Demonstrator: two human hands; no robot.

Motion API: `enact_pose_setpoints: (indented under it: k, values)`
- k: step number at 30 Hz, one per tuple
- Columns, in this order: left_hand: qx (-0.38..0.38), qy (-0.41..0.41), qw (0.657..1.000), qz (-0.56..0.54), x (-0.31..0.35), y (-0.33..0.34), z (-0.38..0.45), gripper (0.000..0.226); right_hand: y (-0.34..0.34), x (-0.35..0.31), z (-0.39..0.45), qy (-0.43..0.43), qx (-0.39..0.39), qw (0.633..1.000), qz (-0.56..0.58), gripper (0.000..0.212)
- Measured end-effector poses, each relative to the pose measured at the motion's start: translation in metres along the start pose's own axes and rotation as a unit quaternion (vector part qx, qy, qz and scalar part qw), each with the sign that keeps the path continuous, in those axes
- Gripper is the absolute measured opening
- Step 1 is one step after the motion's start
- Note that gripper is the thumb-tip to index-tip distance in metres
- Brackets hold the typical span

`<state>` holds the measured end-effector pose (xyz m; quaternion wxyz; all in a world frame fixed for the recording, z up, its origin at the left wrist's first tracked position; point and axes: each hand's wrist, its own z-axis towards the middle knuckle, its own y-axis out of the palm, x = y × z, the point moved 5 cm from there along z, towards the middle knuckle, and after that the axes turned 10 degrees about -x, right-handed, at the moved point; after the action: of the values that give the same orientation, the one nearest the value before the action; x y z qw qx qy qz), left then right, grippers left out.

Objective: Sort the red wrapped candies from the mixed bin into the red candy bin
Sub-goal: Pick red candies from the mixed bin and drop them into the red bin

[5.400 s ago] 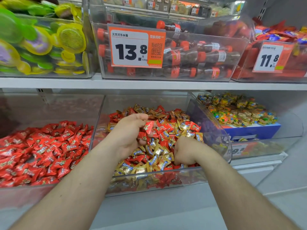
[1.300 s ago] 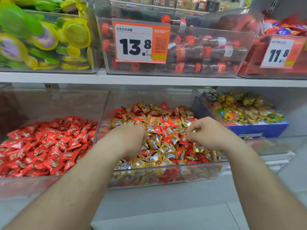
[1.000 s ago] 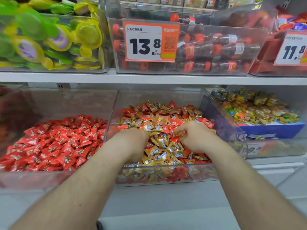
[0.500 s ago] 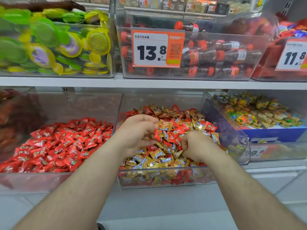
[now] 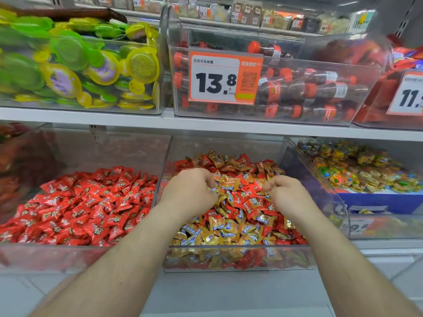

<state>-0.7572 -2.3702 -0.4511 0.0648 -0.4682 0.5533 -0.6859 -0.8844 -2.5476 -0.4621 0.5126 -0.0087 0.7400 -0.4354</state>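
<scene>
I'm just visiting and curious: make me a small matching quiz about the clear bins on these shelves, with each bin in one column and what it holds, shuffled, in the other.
Bins:
1. red candy bin, lower left
2. mixed bin, under both hands
3. upper left bin
4. bin behind the 13.8 price tag

Contents:
A. red and gold wrapped candies
B. small bottles with red caps
C. only red wrapped candies
D. green and yellow round packs

Pairs: 1-C, 2-A, 3-D, 4-B
</scene>
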Motion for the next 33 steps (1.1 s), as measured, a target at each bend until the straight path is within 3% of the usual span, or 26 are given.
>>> enact_pose_setpoints:
  k: [2, 5, 8, 11, 14, 17, 21, 23, 26, 27, 29, 31, 33]
  values:
    - [-0.012, 0.006, 0.992, 0.122, 0.002, 0.005, -0.003, 0.006, 0.01, -0.011, 0.003, -0.022, -0.009, 0.995, -0.098, 0.027]
    - [-0.082, -0.01, 0.98, 0.178, -0.004, 0.022, -0.002, 0.023, 0.028, -0.019, 0.011, -0.053, -0.023, 0.972, -0.228, 0.043]
    - [-0.106, -0.033, 0.97, 0.218, -0.009, 0.028, 0.0, 0.039, 0.046, -0.015, 0.017, -0.025, -0.066, 0.95, -0.305, 0.054]
    - [-0.095, -0.036, 0.964, 0.246, -0.008, 0.03, -0.001, 0.039, 0.048, -0.01, 0.018, -0.008, -0.062, 0.945, -0.321, 0.039]
    - [-0.077, -0.031, 0.97, 0.227, -0.007, 0.028, -0.003, 0.027, 0.036, -0.007, 0.016, -0.009, -0.016, 0.96, -0.278, 0.009]
    - [-0.071, -0.015, 0.987, 0.142, -0.008, 0.017, -0.005, 0.01, 0.013, -0.003, 0.012, -0.015, 0.018, 0.993, -0.117, 0.014]
    - [-0.059, 0.01, 0.996, -0.069, -0.006, 0.0, -0.009, 0.015, -0.014, -0.002, -0.002, -0.02, 0.044, 0.996, 0.079, 0.014]
    - [-0.074, 0.005, 0.959, -0.274, -0.002, -0.002, -0.011, 0.012, -0.014, -0.001, -0.005, 0.0, 0.026, 0.985, 0.168, 0.012]
    - [-0.117, -0.031, 0.81, -0.575, 0.004, 0.008, -0.01, 0.006, -0.004, 0.0, -0.004, 0.024, -0.025, 0.962, 0.271, 0.009]
    - [-0.124, -0.049, 0.763, -0.632, 0.004, 0.013, -0.009, 0.01, -0.002, -0.002, -0.002, 0.019, -0.031, 0.972, 0.232, 0.006]
    - [-0.134, -0.071, 0.707, -0.69, 0.007, 0.019, -0.008, 0.018, 0.006, -0.005, 0.002, -0.004, -0.046, 0.998, 0.034, 0.014]
    - [-0.146, -0.068, 0.677, -0.719, 0.01, 0.023, -0.008, 0.024, 0.021, -0.008, 0.004, -0.011, -0.098, 0.98, -0.171, 0.035]
    - [-0.15, -0.051, 0.649, -0.744, 0.015, 0.023, -0.008, 0.03, 0.037, -0.004, 0.005, 0.003, -0.148, 0.946, -0.288, 0.06]
